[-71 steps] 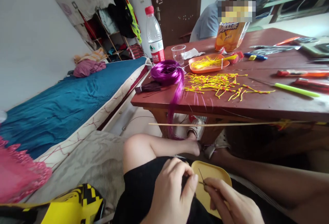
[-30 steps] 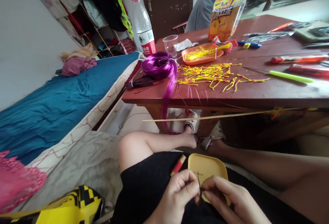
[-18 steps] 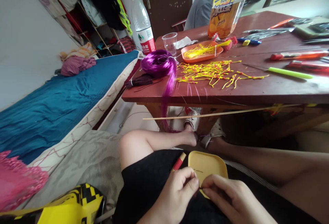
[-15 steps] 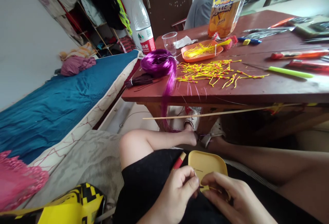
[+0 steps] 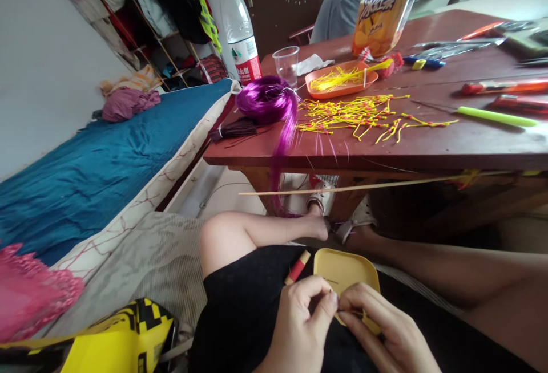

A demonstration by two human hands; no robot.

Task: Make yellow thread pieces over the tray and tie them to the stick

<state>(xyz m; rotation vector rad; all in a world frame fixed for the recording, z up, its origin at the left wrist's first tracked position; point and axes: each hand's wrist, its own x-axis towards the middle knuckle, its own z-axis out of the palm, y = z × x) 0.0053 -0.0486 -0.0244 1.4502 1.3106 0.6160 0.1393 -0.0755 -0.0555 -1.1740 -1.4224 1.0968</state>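
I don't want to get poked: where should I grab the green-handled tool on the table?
Probably by its green handle, coming from the near right: that thick end lies rightward, while the thin shaft points left.

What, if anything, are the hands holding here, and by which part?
The left hand and right hand appear to pinch a thin dark strand; it is mostly hidden, so which part cannot be told.
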